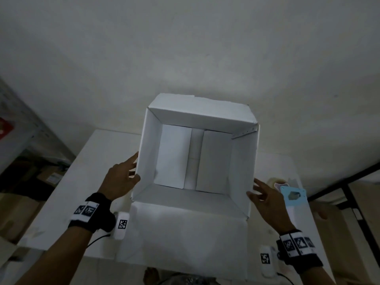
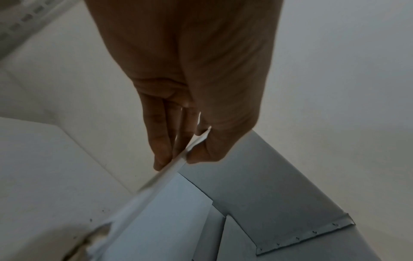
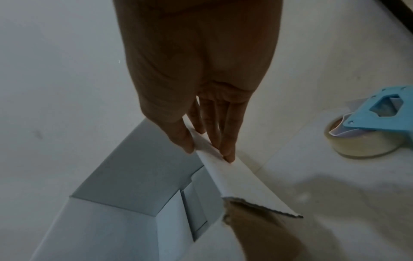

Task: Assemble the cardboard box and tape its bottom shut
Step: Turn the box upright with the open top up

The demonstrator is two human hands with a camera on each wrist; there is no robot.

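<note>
Both hands pinch the box (image 1: pixel 197 118) walls; box underside hidden.

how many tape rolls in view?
1. The tape roll sits in a blue dispenser on the table, to the right of the cardboard box, just beyond the right hand. The box may hide others.

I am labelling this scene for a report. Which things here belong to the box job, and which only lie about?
For the job:
- cardboard box, pinched by left hand and right hand
- tape dispenser, on the table

Lying about:
- brown boxes beside the table
</note>
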